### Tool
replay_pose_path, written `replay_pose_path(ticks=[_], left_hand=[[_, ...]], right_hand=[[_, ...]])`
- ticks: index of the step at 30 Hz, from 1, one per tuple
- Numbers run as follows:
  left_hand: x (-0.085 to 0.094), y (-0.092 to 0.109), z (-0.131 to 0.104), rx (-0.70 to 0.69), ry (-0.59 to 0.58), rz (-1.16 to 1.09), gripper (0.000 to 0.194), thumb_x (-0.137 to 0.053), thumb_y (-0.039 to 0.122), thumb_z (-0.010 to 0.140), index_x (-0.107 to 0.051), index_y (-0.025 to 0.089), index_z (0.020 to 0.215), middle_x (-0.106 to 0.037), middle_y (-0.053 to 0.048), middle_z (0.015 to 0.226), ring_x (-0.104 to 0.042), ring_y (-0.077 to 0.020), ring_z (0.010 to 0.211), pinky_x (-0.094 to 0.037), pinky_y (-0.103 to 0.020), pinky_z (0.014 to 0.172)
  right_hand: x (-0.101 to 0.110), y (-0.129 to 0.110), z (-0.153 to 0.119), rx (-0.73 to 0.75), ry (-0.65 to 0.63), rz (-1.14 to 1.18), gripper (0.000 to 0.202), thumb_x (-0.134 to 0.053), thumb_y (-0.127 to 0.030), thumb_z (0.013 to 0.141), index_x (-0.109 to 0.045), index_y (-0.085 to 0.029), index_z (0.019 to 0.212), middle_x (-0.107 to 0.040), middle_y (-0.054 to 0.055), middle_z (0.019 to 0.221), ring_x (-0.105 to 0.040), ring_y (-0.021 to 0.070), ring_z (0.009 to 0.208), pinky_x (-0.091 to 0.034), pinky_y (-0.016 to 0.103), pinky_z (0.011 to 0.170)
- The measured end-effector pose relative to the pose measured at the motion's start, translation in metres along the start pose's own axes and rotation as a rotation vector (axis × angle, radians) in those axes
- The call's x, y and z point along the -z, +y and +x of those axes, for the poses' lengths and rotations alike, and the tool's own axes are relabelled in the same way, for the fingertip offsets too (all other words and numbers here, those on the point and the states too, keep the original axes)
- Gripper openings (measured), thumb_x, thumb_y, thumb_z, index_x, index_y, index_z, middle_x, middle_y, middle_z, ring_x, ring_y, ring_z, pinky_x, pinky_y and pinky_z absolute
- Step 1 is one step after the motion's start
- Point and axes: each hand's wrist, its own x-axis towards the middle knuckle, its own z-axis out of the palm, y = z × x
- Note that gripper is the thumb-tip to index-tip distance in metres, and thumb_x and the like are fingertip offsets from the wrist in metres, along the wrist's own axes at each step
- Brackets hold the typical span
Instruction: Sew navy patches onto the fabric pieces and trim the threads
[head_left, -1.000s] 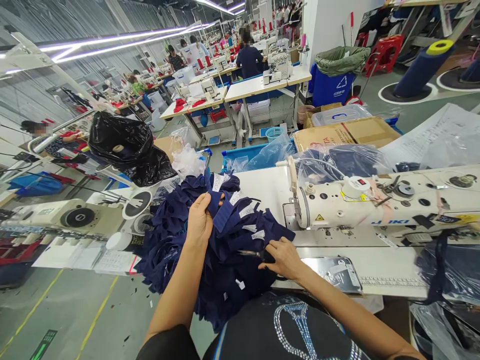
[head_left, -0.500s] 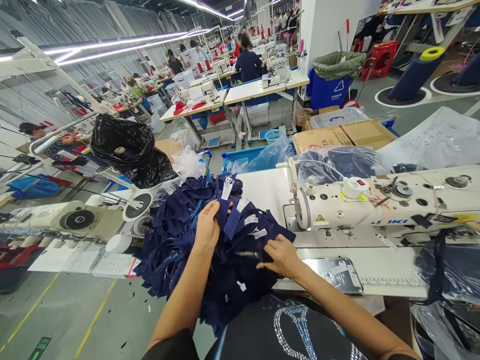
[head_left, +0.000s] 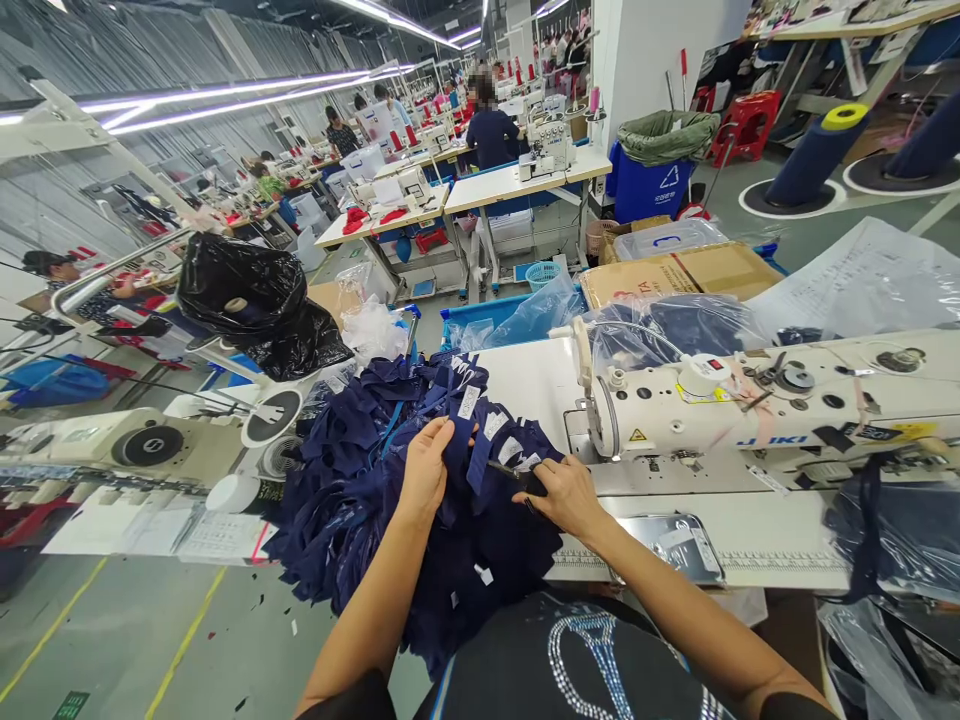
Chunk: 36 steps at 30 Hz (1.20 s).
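Note:
A heap of dark navy fabric pieces [head_left: 337,480] hangs over the table edge in front of me. My left hand [head_left: 429,465] pinches a navy piece with a white label [head_left: 469,402]. My right hand [head_left: 564,492] is closed around a small dark cutting tool [head_left: 510,470], its tip pointing left at the held piece. More white labels [head_left: 510,450] show on the fabric between my hands. A sewing machine [head_left: 690,405] stands to the right of the heap.
A clear-covered tray [head_left: 671,548] lies on the table [head_left: 780,545] at right. Behind are a black plastic bag [head_left: 255,300], a cardboard box [head_left: 675,275] and a blue bin [head_left: 652,185]. Another machine [head_left: 150,440] stands at left. People sit at far tables.
The tool in my right hand has come up and closer to the held fabric, its tip now near the piece. My left hand has shifted slightly right and down with the labelled piece.

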Motion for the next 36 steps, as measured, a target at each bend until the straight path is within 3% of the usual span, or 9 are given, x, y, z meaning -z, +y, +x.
replay_pose_path(ticks=[3,7,13,18,23,27,30,36], left_hand=[[0.004,-0.004,-0.002,0.010,-0.019,0.040,0.033,-0.076,0.038,0.051,-0.064,0.014,0.071,-0.067,-0.001,0.061,-0.058,-0.0113,0.048,-0.048,-0.022,0.049],[0.010,-0.011,-0.004,0.036,-0.071,0.115,0.034,-0.076,0.039,0.052,-0.066,0.014,0.072,-0.066,-0.001,0.059,-0.060,-0.0131,0.051,-0.049,-0.023,0.052],[0.011,-0.017,-0.003,-0.019,-0.116,0.223,0.028,-0.072,0.039,0.058,-0.067,0.015,0.072,-0.063,0.001,0.059,-0.059,-0.0133,0.057,-0.047,-0.022,0.057],[0.015,-0.019,0.001,-0.219,-0.121,0.467,0.019,-0.060,0.035,0.070,-0.065,0.017,0.070,-0.060,0.001,0.063,-0.055,-0.0130,0.062,-0.044,-0.022,0.059],[0.019,-0.022,0.001,-0.437,-0.048,0.695,0.015,-0.059,0.029,0.070,-0.062,0.018,0.060,-0.052,0.000,0.067,-0.052,-0.0140,0.068,-0.043,-0.025,0.068],[0.020,-0.027,0.000,-0.607,0.045,0.927,0.014,-0.055,0.028,0.075,-0.064,0.019,0.070,-0.055,-0.006,0.090,-0.057,-0.0187,0.082,-0.047,-0.030,0.072],[0.023,-0.033,0.002,-0.652,0.007,0.999,0.016,-0.050,0.027,0.079,-0.063,0.018,0.076,-0.053,-0.011,0.116,-0.054,-0.0245,0.104,-0.047,-0.036,0.083],[0.023,-0.047,0.007,-0.711,-0.102,1.082,0.017,-0.047,0.026,0.082,-0.062,0.018,0.083,-0.047,-0.013,0.131,-0.057,-0.0232,0.105,-0.047,-0.039,0.090]], right_hand=[[-0.007,0.006,-0.018,0.038,0.023,0.031,0.054,-0.042,-0.064,0.079,-0.058,-0.016,0.060,-0.057,0.003,0.058,-0.046,0.0148,0.053,-0.025,0.028,0.058],[-0.008,0.014,-0.031,-0.016,0.059,0.093,0.054,-0.038,-0.061,0.083,-0.057,-0.016,0.062,-0.055,0.003,0.058,-0.045,0.0148,0.054,-0.027,0.028,0.059],[0.005,0.005,-0.004,-0.056,0.033,0.015,0.050,-0.044,-0.062,0.080,-0.059,-0.016,0.069,-0.059,0.005,0.068,-0.050,0.0167,0.063,-0.027,0.029,0.065],[0.004,-0.001,0.010,-0.062,0.004,-0.052,0.046,-0.050,-0.060,0.078,-0.059,-0.016,0.068,-0.060,0.005,0.069,-0.053,0.0174,0.064,-0.026,0.030,0.065],[-0.005,0.002,0.006,-0.022,-0.017,-0.063,0.045,-0.052,-0.059,0.076,-0.059,-0.016,0.066,-0.060,0.004,0.066,-0.052,0.0164,0.061,-0.026,0.030,0.064],[-0.012,0.005,-0.002,0.077,-0.007,-0.031,0.047,-0.052,-0.061,0.075,-0.058,-0.016,0.062,-0.059,0.003,0.060,-0.049,0.0151,0.056,-0.026,0.028,0.060],[-0.012,0.006,-0.008,0.151,0.006,0.034,0.049,-0.051,-0.063,0.075,-0.057,-0.017,0.060,-0.057,0.002,0.058,-0.047,0.0140,0.053,-0.027,0.028,0.058],[0.006,0.003,0.004,-0.059,-0.076,0.052,0.047,-0.045,-0.060,0.081,-0.059,-0.016,0.071,-0.061,0.004,0.070,-0.053,0.0160,0.062,-0.030,0.028,0.061]])
